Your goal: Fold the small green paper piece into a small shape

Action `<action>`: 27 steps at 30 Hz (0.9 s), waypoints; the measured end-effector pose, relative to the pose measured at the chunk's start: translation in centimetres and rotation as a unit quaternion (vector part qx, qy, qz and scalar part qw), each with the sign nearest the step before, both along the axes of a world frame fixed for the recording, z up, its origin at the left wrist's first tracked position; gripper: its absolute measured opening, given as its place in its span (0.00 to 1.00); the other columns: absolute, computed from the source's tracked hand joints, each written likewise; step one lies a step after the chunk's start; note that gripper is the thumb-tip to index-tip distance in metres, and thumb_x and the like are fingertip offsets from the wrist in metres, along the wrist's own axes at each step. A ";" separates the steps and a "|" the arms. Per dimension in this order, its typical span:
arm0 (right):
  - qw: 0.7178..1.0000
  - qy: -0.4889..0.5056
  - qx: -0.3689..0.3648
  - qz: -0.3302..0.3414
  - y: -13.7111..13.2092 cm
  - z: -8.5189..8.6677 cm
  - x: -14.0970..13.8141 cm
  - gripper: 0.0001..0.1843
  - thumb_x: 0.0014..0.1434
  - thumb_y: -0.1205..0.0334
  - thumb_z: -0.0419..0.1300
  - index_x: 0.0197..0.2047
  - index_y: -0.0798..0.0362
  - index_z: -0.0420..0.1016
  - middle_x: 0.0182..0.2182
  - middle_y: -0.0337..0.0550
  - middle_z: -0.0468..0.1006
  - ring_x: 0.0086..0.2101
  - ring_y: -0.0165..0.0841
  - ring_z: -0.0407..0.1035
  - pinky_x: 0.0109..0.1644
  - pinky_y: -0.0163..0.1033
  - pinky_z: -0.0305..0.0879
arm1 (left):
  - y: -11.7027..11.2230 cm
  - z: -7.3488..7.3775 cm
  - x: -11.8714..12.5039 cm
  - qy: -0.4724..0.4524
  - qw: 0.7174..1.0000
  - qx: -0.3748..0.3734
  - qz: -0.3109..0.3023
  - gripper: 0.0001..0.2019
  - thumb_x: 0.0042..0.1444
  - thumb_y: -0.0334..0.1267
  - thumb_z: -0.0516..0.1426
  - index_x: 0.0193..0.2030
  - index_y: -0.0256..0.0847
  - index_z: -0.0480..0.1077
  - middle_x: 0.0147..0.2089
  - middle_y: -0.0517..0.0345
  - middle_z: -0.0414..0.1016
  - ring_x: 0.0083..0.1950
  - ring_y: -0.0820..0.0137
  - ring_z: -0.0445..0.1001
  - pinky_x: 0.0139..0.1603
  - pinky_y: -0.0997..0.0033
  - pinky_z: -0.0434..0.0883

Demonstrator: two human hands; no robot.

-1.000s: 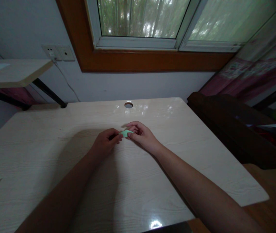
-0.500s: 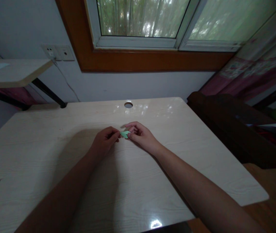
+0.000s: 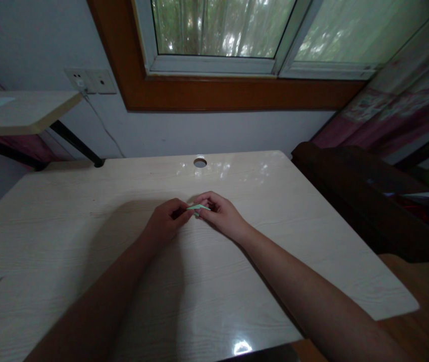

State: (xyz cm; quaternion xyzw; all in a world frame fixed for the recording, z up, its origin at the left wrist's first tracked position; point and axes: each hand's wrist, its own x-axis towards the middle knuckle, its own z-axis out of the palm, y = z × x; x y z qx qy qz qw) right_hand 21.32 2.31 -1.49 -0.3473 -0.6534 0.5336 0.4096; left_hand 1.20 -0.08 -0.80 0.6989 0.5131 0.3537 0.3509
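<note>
A small folded piece of light green paper (image 3: 196, 206) is held just above the pale wooden desk (image 3: 86, 241), near its middle. My left hand (image 3: 167, 222) pinches the paper's left end with curled fingers. My right hand (image 3: 220, 213) pinches its right end, fingers closed around it. The two hands meet fingertip to fingertip, and most of the paper is hidden between them.
A round cable hole (image 3: 199, 162) sits near the desk's far edge under a window (image 3: 218, 35). A side shelf (image 3: 18, 110) juts out at the left, with wall sockets (image 3: 89, 81) beside it. A dark wooden piece of furniture (image 3: 357, 196) stands at the right.
The paper has turned flatter and shows only as a thin green sliver now. Both hands stay together at the same spot, with the fingers shifted slightly.
</note>
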 end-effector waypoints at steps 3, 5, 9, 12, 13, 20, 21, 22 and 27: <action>0.998 -0.047 0.044 0.003 -0.3 0.2 0.0 0.07 0.60 0.58 0.63 0.40 0.52 0.75 0.29 0.38 0.76 0.31 0.30 0.70 0.36 0.35 0.63 | 0.0 0.1 0.1 0.014 1.000 0.007 -0.008 0.14 0.59 0.49 0.58 0.32 0.39 0.73 0.30 0.59 0.74 0.32 0.70 0.71 0.35 0.71 0.66; 0.996 -0.066 0.068 -0.005 -0.4 0.3 0.0 0.06 0.61 0.58 0.63 0.39 0.52 0.76 0.28 0.38 0.76 0.31 0.30 0.70 0.36 0.35 0.63 | 0.0 0.1 0.0 0.013 1.000 0.004 -0.014 0.13 0.59 0.47 0.58 0.32 0.39 0.73 0.30 0.59 0.74 0.32 0.69 0.71 0.36 0.71 0.66; 0.988 -0.096 0.113 -0.032 -0.5 0.6 0.0 0.07 0.63 0.57 0.62 0.38 0.51 0.77 0.29 0.39 0.78 0.30 0.30 0.71 0.37 0.36 0.65 | 0.0 0.3 0.0 0.001 1.000 -0.009 -0.015 0.12 0.59 0.45 0.58 0.32 0.39 0.73 0.30 0.58 0.75 0.33 0.69 0.71 0.36 0.71 0.67; 0.977 -0.123 0.165 -0.056 -0.6 0.8 0.0 0.07 0.63 0.57 0.62 0.37 0.50 0.78 0.31 0.41 0.79 0.32 0.32 0.72 0.38 0.37 0.65 | 0.0 0.4 0.1 -0.001 1.000 -0.011 -0.020 0.11 0.58 0.45 0.58 0.35 0.39 0.74 0.31 0.59 0.75 0.33 0.70 0.71 0.35 0.72 0.66; 0.973 -0.129 0.181 -0.063 -0.6 0.8 0.0 0.07 0.63 0.57 0.62 0.36 0.50 0.78 0.31 0.42 0.80 0.33 0.32 0.72 0.38 0.38 0.65 | -0.1 0.5 0.1 0.001 1.000 -0.012 -0.021 0.10 0.58 0.44 0.59 0.36 0.39 0.74 0.30 0.59 0.74 0.32 0.70 0.70 0.34 0.72 0.65; 0.961 -0.122 0.225 -0.109 -0.7 1.0 0.0 0.08 0.62 0.56 0.64 0.33 0.49 0.80 0.28 0.41 0.78 0.30 0.32 0.70 0.35 0.38 0.64 | -0.1 0.4 0.2 -0.010 1.000 -0.025 -0.007 0.10 0.56 0.44 0.60 0.37 0.39 0.74 0.29 0.61 0.73 0.30 0.72 0.70 0.32 0.73 0.65; 0.960 -0.121 0.223 -0.119 -0.7 0.9 0.0 0.08 0.62 0.57 0.64 0.32 0.49 0.80 0.28 0.41 0.78 0.29 0.32 0.70 0.34 0.38 0.63 | -0.1 0.3 0.3 -0.019 0.999 -0.028 -0.008 0.10 0.56 0.44 0.61 0.39 0.39 0.73 0.30 0.61 0.74 0.30 0.72 0.70 0.33 0.73 0.66; 0.959 -0.122 0.220 -0.129 -0.7 0.9 0.0 0.08 0.61 0.57 0.65 0.31 0.49 0.80 0.27 0.40 0.77 0.29 0.31 0.70 0.34 0.38 0.63 | -0.1 0.1 0.3 -0.032 0.999 -0.031 -0.010 0.11 0.55 0.44 0.62 0.40 0.40 0.72 0.30 0.61 0.74 0.31 0.72 0.71 0.33 0.73 0.67; 0.955 -0.147 0.205 -0.155 -1.0 0.9 -0.2 0.09 0.60 0.57 0.66 0.30 0.51 0.81 0.25 0.40 0.78 0.27 0.31 0.70 0.32 0.37 0.62 | -0.1 -0.5 0.5 -0.078 0.996 -0.031 -0.014 0.21 0.51 0.44 0.66 0.49 0.42 0.67 0.36 0.60 0.75 0.33 0.71 0.75 0.36 0.72 0.71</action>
